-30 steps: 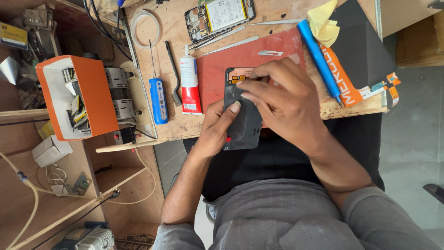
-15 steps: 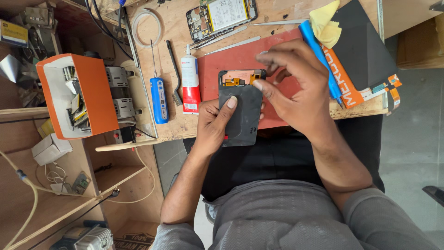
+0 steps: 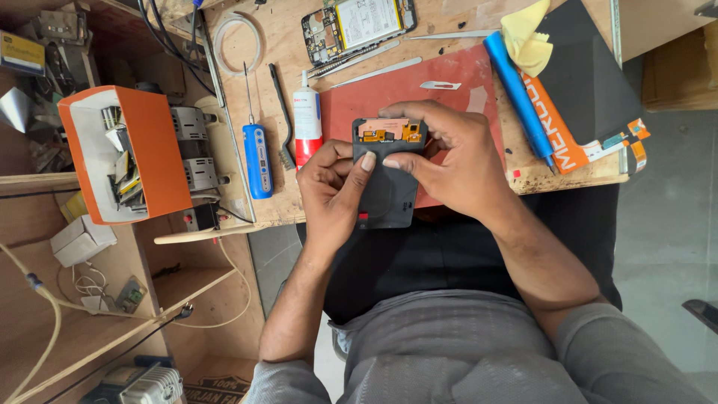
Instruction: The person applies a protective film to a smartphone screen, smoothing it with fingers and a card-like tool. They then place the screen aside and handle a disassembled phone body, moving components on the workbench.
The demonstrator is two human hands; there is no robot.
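Note:
A dark phone screen panel (image 3: 385, 196) with an orange flex strip at its top end is held over the near edge of a red work mat (image 3: 441, 82). My left hand (image 3: 331, 196) grips its left side, thumb pressed on the back. My right hand (image 3: 450, 164) holds the right side and top, its thumb beside the left thumb on the panel.
An opened phone (image 3: 357, 24) lies at the back of the wooden bench (image 3: 277, 202). A white glue bottle (image 3: 306, 120), a black brush (image 3: 283, 120), a blue electric screwdriver (image 3: 256, 155), a blue pen-shaped tool (image 3: 517, 93), a yellow cloth (image 3: 526, 37) and an orange parts box (image 3: 131, 153) surround the mat.
My right hand slid off the panel's face toward its right and top edge, uncovering the orange flex strip. Both thumbs now meet on the panel's back. The left hand stayed.

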